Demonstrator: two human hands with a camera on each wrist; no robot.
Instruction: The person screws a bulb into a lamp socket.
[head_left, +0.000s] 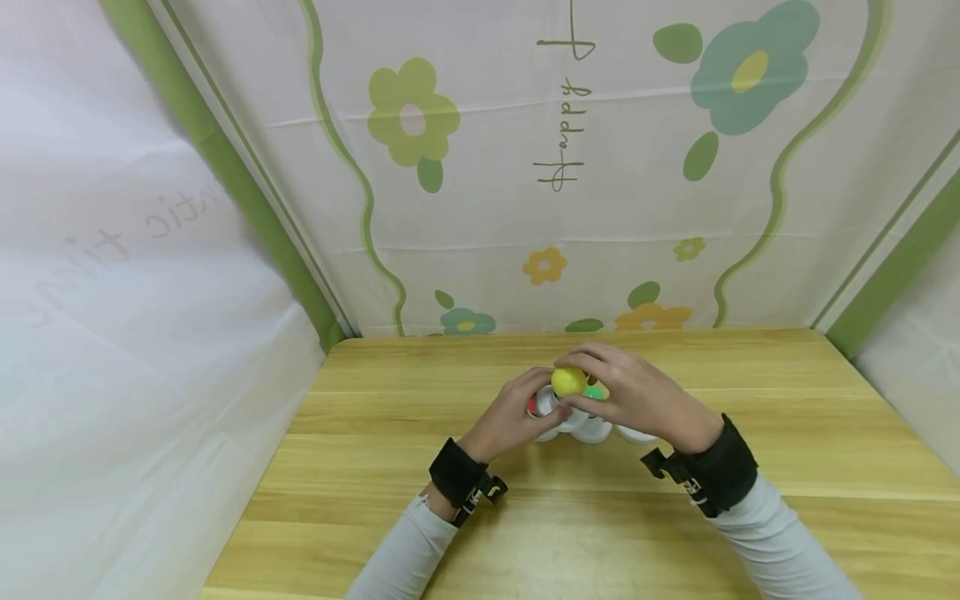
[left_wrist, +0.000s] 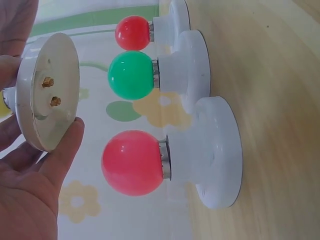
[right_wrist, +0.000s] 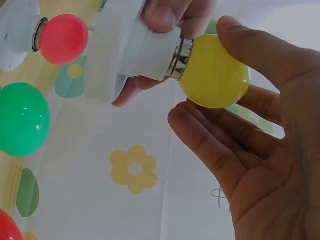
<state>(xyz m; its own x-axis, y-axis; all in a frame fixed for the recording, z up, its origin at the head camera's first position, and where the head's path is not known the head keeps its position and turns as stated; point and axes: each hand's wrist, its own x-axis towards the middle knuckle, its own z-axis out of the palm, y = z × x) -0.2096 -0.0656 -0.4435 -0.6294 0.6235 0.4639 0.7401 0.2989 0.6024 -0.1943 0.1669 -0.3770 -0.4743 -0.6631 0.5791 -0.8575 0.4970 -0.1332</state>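
Note:
Above the table, my left hand grips a white round lamp holder by its base and neck. In the left wrist view the holder's hollow underside shows two brass screws. A yellow light bulb sits in the holder's socket, a strip of its metal cap visible at the socket's mouth. My right hand holds this bulb, thumb on one side and curled fingers around the other. Below the hands stand a near red bulb, a green bulb and a farther red bulb, each in its own white holder.
The wooden table spreads around the hands. A printed fabric curtain rises behind its far edge, with white fabric hanging on the left. Black wrist straps with small camera mounts sit on both wrists.

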